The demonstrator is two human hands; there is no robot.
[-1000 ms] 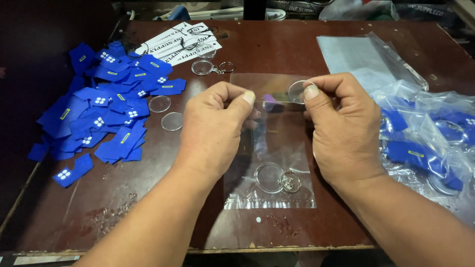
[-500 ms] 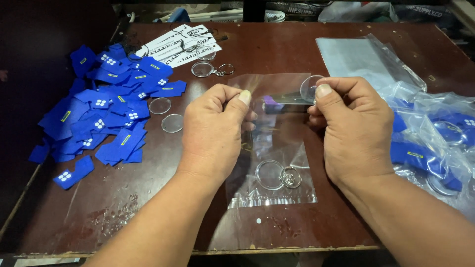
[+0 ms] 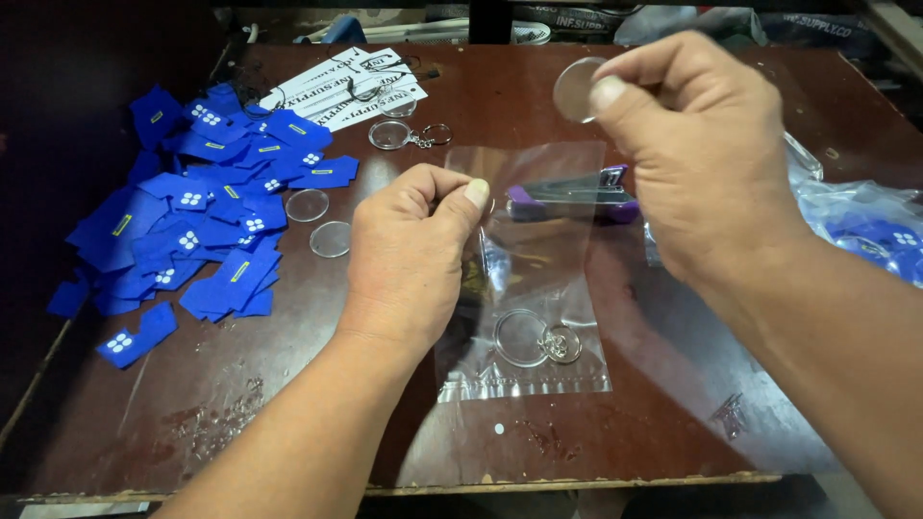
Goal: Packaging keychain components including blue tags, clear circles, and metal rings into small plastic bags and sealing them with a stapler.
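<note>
The left hand [image 3: 409, 259] pinches the upper edge of a clear plastic sleeve bag [image 3: 534, 279], which hangs below it with a round clear keyring blank [image 3: 524, 336] at its bottom; the right hand [image 3: 697, 159], raised above and to the right, pinches a clear round disc [image 3: 577, 88]; the filling step seems in hand; dropping the disc in calls for the bag's mouth held apart; a purple stapler [image 3: 572, 204] lies between the hands.
</note>
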